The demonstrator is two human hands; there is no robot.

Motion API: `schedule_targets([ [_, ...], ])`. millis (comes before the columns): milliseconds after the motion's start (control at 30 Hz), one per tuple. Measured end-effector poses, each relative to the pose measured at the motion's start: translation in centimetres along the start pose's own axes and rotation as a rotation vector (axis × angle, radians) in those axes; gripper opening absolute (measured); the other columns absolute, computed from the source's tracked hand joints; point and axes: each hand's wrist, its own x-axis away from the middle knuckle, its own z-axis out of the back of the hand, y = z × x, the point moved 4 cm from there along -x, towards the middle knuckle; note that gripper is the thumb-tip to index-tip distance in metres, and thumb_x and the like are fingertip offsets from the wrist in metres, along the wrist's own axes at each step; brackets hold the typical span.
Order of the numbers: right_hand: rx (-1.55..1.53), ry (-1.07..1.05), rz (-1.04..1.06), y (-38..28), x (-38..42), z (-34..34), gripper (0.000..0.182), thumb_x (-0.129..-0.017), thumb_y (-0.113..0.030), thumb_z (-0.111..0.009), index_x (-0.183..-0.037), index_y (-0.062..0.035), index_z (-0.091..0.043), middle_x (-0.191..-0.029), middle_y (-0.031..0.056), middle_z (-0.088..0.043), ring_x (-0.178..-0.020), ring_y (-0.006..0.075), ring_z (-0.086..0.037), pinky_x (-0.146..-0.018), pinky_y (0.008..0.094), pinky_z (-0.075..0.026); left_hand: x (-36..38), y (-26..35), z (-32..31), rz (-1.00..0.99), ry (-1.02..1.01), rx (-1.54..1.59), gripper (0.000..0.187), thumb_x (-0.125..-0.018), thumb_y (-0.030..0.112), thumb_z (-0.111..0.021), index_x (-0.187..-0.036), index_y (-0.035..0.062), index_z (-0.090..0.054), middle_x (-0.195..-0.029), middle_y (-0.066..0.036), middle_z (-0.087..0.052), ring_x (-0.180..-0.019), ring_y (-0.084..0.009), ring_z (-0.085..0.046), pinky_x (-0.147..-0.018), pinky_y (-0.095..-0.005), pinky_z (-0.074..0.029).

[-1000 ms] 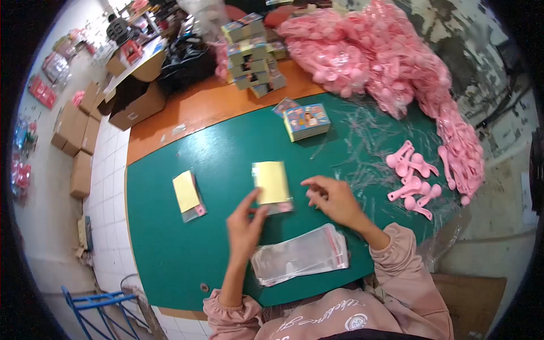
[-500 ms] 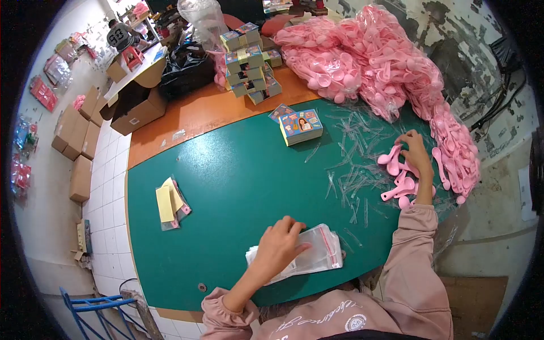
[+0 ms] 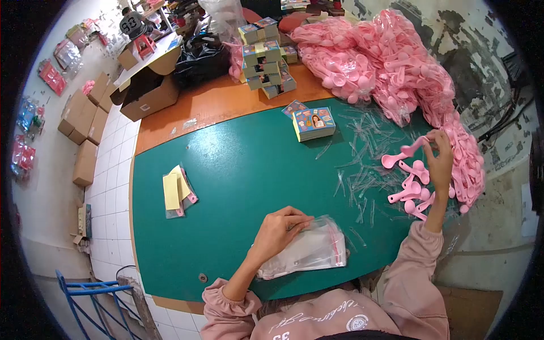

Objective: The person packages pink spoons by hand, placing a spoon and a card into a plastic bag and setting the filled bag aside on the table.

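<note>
Pink plastic spoon (image 3: 403, 154) pinched at its handle end between the fingers (image 3: 436, 148) of my right hand (image 3: 441, 164), lifted just clear of the green worktop (image 3: 243, 164) at its right side; the bowl end points left and hangs free. A few loose spoons (image 3: 412, 192) of the same kind lie just below that hand, and the big heap of pink spoons (image 3: 385, 56) runs along the far right edge. The spoon looks light, stiff and smooth, so I judge it easy to lift but ready to swivel in a two-finger pinch; the thin handle is the place to hold it. My left hand (image 3: 277, 229) rests with curled fingers on the stack of clear bags (image 3: 306, 249) near my edge of the worktop, fingertips pressing the top bag, closed on it loosely rather than lifting it. The bags look thin, limp and slippery, likely to cling together; the red-striped open end is where I would part one. Clear strips (image 3: 357, 170) litter the green surface between the two hands. Two filled packets with yellow cards (image 3: 177, 190) lie well apart to the left, a block of printed cards (image 3: 314, 123) sits at the far side, with stacked card boxes (image 3: 266, 56) on the orange edge beyond. Cardboard cartons (image 3: 85, 119) line the white tiled floor (image 3: 113, 187), and a person (image 3: 133, 21) sits far off.
</note>
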Motion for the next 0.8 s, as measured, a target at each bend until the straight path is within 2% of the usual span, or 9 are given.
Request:
schedule_targets([
  [67,-0.029,0.047,-0.045,-4.3,1.0,0.4,0.007,-0.081,-0.007,-0.057,-0.085,-0.0006,-0.056,-0.07,0.0041,-0.056,-0.064,0.0132,-0.054,-0.059,0.0251,-0.043,0.0,-0.1,0.0,0.056,0.005,0.128,0.023,-0.077,0.011,-0.063,-0.099,0.0043,-0.061,-0.092,-0.012,-0.063,-0.078,-0.0205,-0.064,-0.066,-0.0285,-0.05],
  [133,-0.376,-0.04,-0.164,-6.5,2.9,-0.9,0.007,-0.082,-0.007,-0.056,-0.086,-0.0015,-0.057,-0.069,0.0017,-0.056,-0.061,0.0085,-0.053,-0.055,0.0216,-0.042,0.0,-0.2,-0.1,0.108,0.004,0.26,0.02,-0.078,0.011,-0.063,-0.096,0.003,-0.061,-0.093,-0.012,-0.063,-0.08,-0.0183,-0.064,-0.067,-0.0275,-0.05],
  [200,-0.586,-0.178,-0.285,-8.7,5.0,-2.9,0.01,-0.081,-0.005,-0.057,-0.091,-0.0018,-0.058,-0.073,0.0008,-0.057,-0.063,0.0063,-0.054,-0.055,0.0206,-0.044,0.1,-0.5,-0.3,0.27,-0.041,0.324,0.012,-0.079,0.006,-0.06,-0.086,-0.001,-0.052,-0.089,-0.01,-0.064,-0.08,-0.0176,-0.064,-0.067,-0.027,-0.051],
  [300,-0.651,-0.224,-0.363,-12.1,7.2,-4.8,0.016,-0.08,-0.001,-0.058,-0.096,-0.0012,-0.059,-0.076,0.003,-0.058,-0.065,0.0079,-0.057,-0.055,0.0211,-0.047,0.1,-1.0,-0.2,0.104,0.024,0.389,0.015,-0.08,0.005,-0.058,-0.083,-0.001,-0.045,-0.092,-0.013,-0.064,-0.085,-0.0178,-0.063,-0.071,-0.0268,-0.051],
  [333,-0.573,-0.263,-0.255,-12.3,7.8,-5.5,0.018,-0.079,-0.001,-0.058,-0.097,-0.0009,-0.059,-0.077,0.0042,-0.058,-0.064,0.009,-0.058,-0.055,0.0216,-0.048,0.2,-1.5,-0.3,0.107,0.028,0.387,0.015,-0.08,0.005,-0.058,-0.083,-0.001,-0.045,-0.092,-0.013,-0.064,-0.085,-0.0178,-0.063,-0.071,-0.0268,-0.051],
  [400,-0.422,-0.256,-0.089,-12.2,8.3,-6.5,0.017,-0.079,0.0,-0.057,-0.097,0.0005,-0.058,-0.078,0.0075,-0.058,-0.063,0.0117,-0.06,-0.056,0.0211,-0.049,0.4,-2.5,-0.5,0.156,0.027,0.809,0.014,-0.082,0.004,-0.056,-0.087,0.0001,-0.044,-0.094,-0.015,-0.063,-0.086,-0.0186,-0.062,-0.073,-0.0281,-0.051],
  [500,-0.516,-0.169,-0.203,-11.6,8.1,-6.6,0.016,-0.079,0.001,-0.057,-0.096,0.002,-0.057,-0.078,0.0073,-0.058,-0.064,0.0116,-0.061,-0.058,0.0212,-0.05,0.4,-2.0,0.0,0.299,-0.041,1.025,0.014,-0.084,0.003,-0.055,-0.09,0.0009,-0.043,-0.093,-0.016,-0.063,-0.087,-0.0191,-0.062,-0.073,-0.0271,-0.051],
  [600,-0.749,-0.13,-0.255,-12.1,7.9,-6.9,0.015,-0.081,0.001,-0.056,-0.096,0.0035,-0.056,-0.079,0.007,-0.059,-0.067,0.0118,-0.061,-0.059,0.0219,-0.051,0.4,-1.5,0.3,0.311,-0.042,1.022,0.018,-0.084,0.005,-0.056,-0.095,0.0019,-0.042,-0.091,-0.017,-0.063,-0.084,-0.0167,-0.062,-0.073,-0.0263,-0.05],
  [800,-0.744,-0.245,-0.212,-13.7,7.8,-7.5,0.015,-0.081,0.001,-0.056,-0.096,0.0043,-0.056,-0.079,0.0067,-0.059,-0.067,0.0117,-0.061,-0.06,0.0222,-0.051,0.3,-1.4,0.7,0.337,0.008,0.937,0.026,-0.083,0.005,-0.057,-0.106,-0.0014,-0.048,-0.09,-0.012,-0.064,-0.084,-0.0135,-0.061,-0.074,-0.0239,-0.05],
])
